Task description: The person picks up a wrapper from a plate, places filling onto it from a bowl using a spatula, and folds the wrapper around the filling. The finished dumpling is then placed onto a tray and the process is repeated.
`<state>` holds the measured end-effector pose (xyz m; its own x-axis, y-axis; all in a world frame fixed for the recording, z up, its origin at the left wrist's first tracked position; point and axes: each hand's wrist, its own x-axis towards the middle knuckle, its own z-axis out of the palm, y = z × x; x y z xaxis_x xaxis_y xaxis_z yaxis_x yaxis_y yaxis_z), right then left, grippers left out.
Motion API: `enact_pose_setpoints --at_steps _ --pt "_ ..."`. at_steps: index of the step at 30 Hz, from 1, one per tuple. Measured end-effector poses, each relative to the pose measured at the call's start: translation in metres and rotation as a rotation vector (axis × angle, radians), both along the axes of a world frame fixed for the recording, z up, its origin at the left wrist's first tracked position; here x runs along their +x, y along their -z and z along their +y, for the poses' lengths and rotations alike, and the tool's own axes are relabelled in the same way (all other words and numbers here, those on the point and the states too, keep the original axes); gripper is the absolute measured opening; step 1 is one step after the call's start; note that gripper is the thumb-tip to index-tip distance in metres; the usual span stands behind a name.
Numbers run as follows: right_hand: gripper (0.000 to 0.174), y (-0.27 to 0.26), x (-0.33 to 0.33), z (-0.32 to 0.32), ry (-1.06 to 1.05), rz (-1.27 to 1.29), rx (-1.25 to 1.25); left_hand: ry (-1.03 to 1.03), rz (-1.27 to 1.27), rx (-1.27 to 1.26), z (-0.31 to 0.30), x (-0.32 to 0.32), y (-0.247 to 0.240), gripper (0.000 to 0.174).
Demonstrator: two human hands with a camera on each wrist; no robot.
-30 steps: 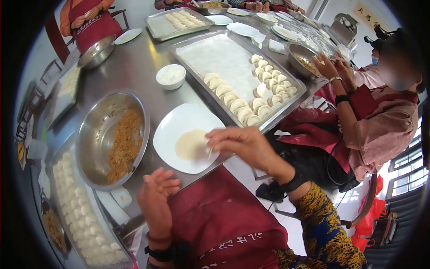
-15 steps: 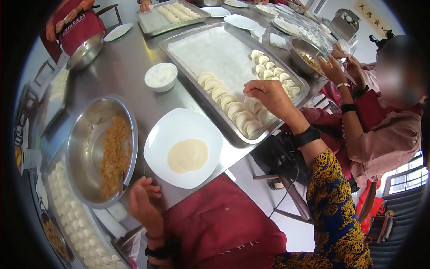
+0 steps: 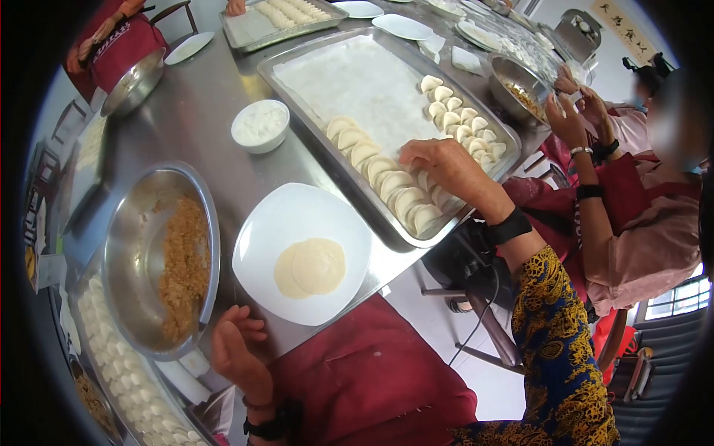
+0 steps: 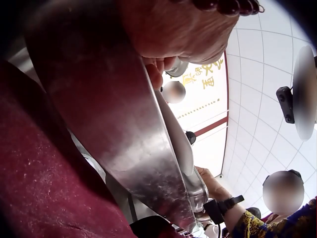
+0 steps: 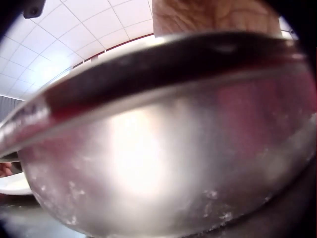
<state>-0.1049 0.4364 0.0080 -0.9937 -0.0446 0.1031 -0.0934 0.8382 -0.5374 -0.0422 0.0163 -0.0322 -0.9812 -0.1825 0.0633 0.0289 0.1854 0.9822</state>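
Note:
My right hand reaches over the metal tray, fingers bent down among the folded dumplings. Its fingertips are partly hidden, so I cannot tell whether they pinch a dumpling. In the right wrist view, the tray's shiny side blocks most of that hand. Palm turned inward, my left hand is held loosely at the table edge, holding nothing. Beside it stand a white square plate with two overlapping round dough wrappers and a steel bowl of brown filling.
A small white bowl of white contents stands between plate and tray. At lower left, another tray carries rows of dumplings. To the right sits a person in a pink top, hands by another steel bowl.
My right hand has moved from above the plate to the right, over the dumpling tray, and then lower. Both wrappers now show uncovered. The left hand stays near the table edge.

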Motion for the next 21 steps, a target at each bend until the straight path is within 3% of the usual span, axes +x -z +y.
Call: enact_pose_setpoints --at_steps 4,17,19,21 --pt "0.032 -0.002 0.002 0.006 -0.090 0.041 0.044 -0.002 -0.006 0.002 0.000 0.000 0.000 0.036" --pt "0.024 -0.004 0.005 -0.003 -0.084 -0.014 0.059 0.033 0.002 0.055 -0.007 -0.003 0.018 0.035" --pt "0.025 -0.003 0.006 -0.004 -0.106 0.116 0.075 0.036 -0.003 0.093 -0.007 -0.003 0.016 0.035" --pt "0.026 -0.009 0.009 -0.004 -0.092 0.241 0.078 0.041 0.070 -0.067 -0.002 -0.002 0.010 0.035"
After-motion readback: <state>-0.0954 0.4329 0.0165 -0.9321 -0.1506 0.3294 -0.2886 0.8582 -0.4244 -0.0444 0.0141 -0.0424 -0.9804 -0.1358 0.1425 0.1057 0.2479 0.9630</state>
